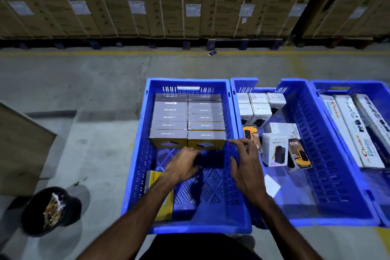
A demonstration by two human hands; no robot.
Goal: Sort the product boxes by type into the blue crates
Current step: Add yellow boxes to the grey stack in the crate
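Left hand (182, 164) fingers curled round dark box (209, 159) in left crate (137, 154), just before stacked grey boxes (187, 120); right hand (244, 167) spread loose over crate's right wall, holding nothing. Yellow box (162, 194) near crate's left wall.

Stacked grey boxes (187, 120) fill the left crate's (135, 175) far half; its near floor lies open.

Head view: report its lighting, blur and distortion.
Head view: dim warehouse light, with the washing machine cartons dark and soft; the blue crates' rims glow oversaturated; wide-angle bending curves the yellow floor line; the left hand is slightly motion-blurred and casts shadow on the crate floor; the right hand is sharper.
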